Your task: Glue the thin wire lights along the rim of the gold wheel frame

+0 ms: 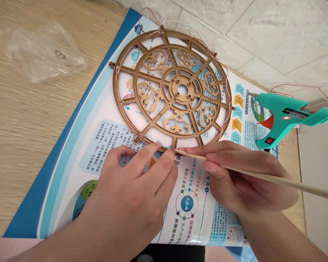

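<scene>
A round gold openwork wheel [175, 87] lies flat on a blue and white printed poster [98, 145]. Thin red and white wire [226, 72] runs along its rim. My left hand [131, 196] rests on the poster at the wheel's near edge, fingertips pinched against the rim and the wire there. My right hand [243, 174] grips a long thin wooden stick [276, 179], its tip touching the rim right beside my left fingertips.
A teal hot glue gun [284, 116] lies at the right on the poster's edge, its nozzle toward the wheel and a small light glowing. A crumpled clear plastic bag [43, 51] sits on the woven mat at the upper left. Pale tiles lie beyond.
</scene>
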`<state>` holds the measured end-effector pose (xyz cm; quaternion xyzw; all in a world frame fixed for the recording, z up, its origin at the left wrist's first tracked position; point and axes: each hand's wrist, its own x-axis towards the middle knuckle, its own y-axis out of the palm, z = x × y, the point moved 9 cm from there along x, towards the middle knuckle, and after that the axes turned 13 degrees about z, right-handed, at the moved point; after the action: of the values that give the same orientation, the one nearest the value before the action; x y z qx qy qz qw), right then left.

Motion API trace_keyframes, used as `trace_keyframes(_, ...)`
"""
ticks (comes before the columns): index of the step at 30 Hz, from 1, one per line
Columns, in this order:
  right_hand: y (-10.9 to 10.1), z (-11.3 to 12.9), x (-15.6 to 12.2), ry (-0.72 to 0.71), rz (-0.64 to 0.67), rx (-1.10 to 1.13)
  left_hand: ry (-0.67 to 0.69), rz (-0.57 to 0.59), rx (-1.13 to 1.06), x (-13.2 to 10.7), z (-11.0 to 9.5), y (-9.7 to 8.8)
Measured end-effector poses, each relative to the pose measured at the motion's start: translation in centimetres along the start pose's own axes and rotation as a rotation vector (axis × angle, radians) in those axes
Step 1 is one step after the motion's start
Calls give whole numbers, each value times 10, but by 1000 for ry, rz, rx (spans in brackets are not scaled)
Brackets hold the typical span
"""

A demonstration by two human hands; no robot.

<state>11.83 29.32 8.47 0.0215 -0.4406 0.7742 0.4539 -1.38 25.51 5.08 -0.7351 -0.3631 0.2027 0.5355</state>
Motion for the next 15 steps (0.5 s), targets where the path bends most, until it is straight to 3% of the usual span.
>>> trace_keyframes(15,4,11,-6,21,13,-164,4,15,37,-1,-1,-1)
